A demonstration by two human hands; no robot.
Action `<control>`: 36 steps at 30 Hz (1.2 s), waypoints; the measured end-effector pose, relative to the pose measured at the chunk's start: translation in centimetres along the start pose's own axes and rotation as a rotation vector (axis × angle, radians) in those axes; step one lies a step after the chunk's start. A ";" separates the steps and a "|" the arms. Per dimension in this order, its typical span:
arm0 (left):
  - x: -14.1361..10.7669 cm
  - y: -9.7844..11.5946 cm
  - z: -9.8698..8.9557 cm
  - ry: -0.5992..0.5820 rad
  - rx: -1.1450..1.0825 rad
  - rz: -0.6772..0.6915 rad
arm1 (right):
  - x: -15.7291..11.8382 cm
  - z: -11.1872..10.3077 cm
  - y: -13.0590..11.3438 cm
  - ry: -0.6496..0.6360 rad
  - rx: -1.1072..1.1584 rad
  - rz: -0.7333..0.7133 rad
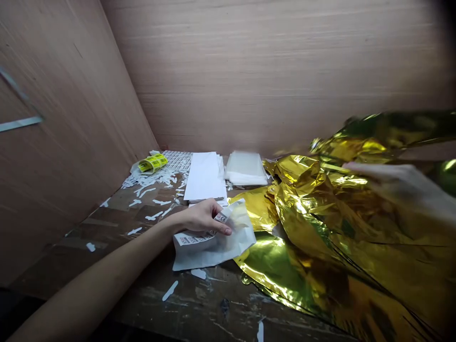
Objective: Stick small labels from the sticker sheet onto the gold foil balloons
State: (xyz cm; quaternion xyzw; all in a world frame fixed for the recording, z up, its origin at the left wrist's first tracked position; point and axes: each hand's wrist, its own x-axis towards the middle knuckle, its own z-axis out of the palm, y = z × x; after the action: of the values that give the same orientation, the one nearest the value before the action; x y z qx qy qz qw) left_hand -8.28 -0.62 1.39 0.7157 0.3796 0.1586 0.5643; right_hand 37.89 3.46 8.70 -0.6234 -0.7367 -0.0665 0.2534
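My left hand (pixel 208 219), near the middle of the table, pinches a translucent backing sheet (pixel 210 254) that carries small printed labels with a CE mark. Shiny gold foil (pixel 306 251) lies crumpled over the right side of the table, next to the sheet's right edge. At the right, my right hand (pixel 377 175) is smeared by motion over the foil, fingertips at a raised fold; whether it grips the foil cannot be made out.
White sheets (pixel 204 175) are stacked behind my left hand, beside a pile of clear plastic sleeves (pixel 245 167). A yellow label roll (pixel 153 164) and scattered paper scraps (pixel 153 178) lie at the back left. Wooden panels (pixel 249 71) enclose the table behind and left.
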 end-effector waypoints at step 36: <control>0.5 1.2 5.9 0.284 -0.185 -0.027 | -8.9 7.5 -18.1 -0.238 0.639 -0.301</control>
State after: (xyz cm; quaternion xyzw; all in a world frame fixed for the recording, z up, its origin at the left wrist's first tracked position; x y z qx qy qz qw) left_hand -3.66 -4.38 0.60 0.6259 0.4488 0.2850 0.5706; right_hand 19.28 -5.19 2.12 -0.4010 -0.8279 0.2032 0.3353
